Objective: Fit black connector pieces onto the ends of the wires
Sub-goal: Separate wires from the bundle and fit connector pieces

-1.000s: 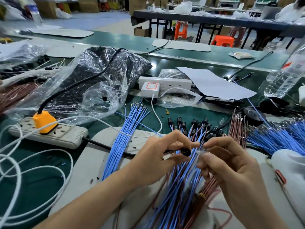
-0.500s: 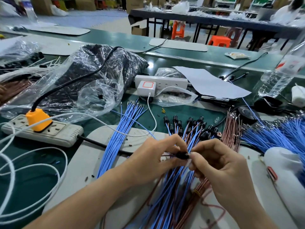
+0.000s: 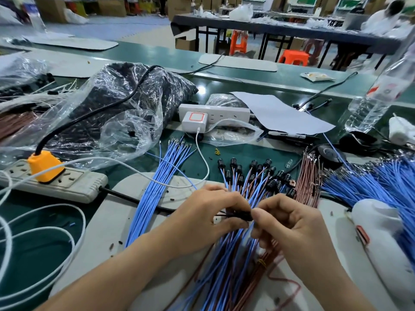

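Head cam: both our hands meet over the grey mat, near the front of the green table. Our left hand pinches a black connector piece between thumb and curled fingers. Our right hand has thumb and forefinger clamped on the right end of the same piece, other fingers curled below. Fingertips of both hands are touching at the connector. We cannot tell which wire goes into it, as the fingers cover that. Directly under the hands lies a mixed bundle of blue and brown wires. Its far ends already carry fitted black connectors, fanned out just beyond our knuckles. Left of it lies a separate blue wire bundle with bare metal terminals. On the right are a brown wire bundle and then a wide spread of blue wires, next to a white device. Far left, a grey power strip holds an orange plug. A clear plastic bag of dark parts sits behind it. Mid-bench is a white power strip with a charger plugged in. A paper sheet and a water bottle are to its right. White cable loops lie at the left.
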### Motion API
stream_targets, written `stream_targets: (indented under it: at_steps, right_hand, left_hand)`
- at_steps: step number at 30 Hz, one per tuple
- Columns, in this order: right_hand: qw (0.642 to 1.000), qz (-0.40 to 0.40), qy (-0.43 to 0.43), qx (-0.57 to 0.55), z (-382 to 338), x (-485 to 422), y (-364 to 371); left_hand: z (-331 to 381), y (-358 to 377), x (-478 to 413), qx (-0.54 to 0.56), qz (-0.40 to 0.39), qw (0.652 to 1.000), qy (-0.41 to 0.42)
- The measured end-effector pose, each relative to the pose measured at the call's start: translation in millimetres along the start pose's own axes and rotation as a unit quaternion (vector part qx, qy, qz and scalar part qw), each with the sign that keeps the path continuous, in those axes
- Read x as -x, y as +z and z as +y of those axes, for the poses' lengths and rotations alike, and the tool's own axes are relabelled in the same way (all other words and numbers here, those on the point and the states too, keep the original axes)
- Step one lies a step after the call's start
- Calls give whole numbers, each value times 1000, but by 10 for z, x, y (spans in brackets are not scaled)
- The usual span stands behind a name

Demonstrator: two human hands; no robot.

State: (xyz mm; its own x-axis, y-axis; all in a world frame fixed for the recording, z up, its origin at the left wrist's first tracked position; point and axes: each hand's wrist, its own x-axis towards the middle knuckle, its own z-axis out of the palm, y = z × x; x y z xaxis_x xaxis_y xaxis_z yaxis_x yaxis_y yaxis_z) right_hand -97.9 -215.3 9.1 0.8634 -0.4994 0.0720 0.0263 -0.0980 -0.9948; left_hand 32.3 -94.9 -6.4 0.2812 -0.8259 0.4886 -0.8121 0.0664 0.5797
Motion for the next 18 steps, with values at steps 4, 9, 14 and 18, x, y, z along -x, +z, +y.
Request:
stream_targets:
  at_steps: [4, 9, 14, 18]
  right_hand:
    - [998, -4, 24, -60, -15, -13, 6]
    - [996, -12, 28, -85, -16, -17, 10]
    - [998, -2, -56, 16, -33, 19, 21]
    - [991, 8, -74, 107, -19, 48, 43]
  left_hand:
    - [3, 6, 6, -8, 4, 1000, -5]
    - [19, 0, 13, -2, 11, 1000, 6]
    - [-9, 26, 41, -10, 42, 998, 37]
    - [-27, 43, 53, -56, 34, 997, 48]
